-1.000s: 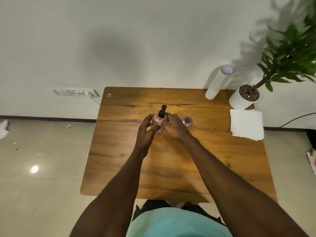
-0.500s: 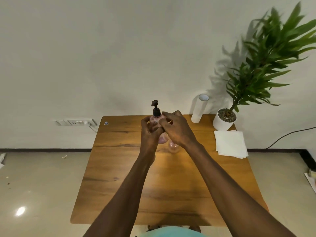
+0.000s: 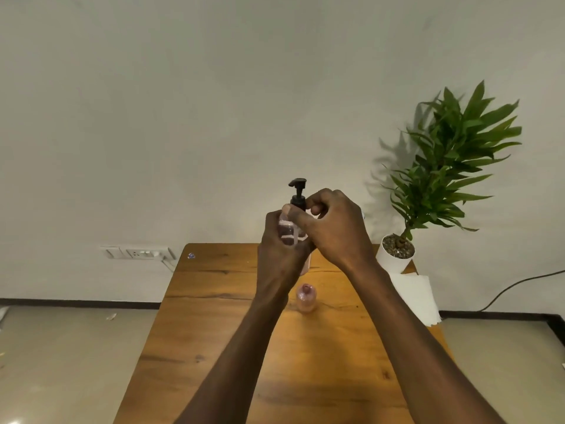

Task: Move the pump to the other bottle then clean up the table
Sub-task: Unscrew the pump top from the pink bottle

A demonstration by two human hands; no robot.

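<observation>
I hold a clear pinkish bottle (image 3: 289, 232) up in the air above the wooden table (image 3: 232, 332). My left hand (image 3: 279, 249) wraps around its body. A black pump (image 3: 298, 194) sticks up from its neck, and my right hand (image 3: 334, 228) pinches the pump's collar with thumb and fingers. A second pink bottle (image 3: 305, 298) stands on the table below my hands, its mouth open with no cap on it.
A stack of white napkins (image 3: 417, 298) lies at the table's right edge. A potted plant (image 3: 397, 252) stands at the back right corner. A wall socket (image 3: 139, 253) with a cord is left of the table. A small scrap (image 3: 191, 255) lies at the back left corner.
Both hands have lifted the pump bottle higher off the table, and the view has tilted up. The right hand has shifted from the bottle's side to the pump's collar.
</observation>
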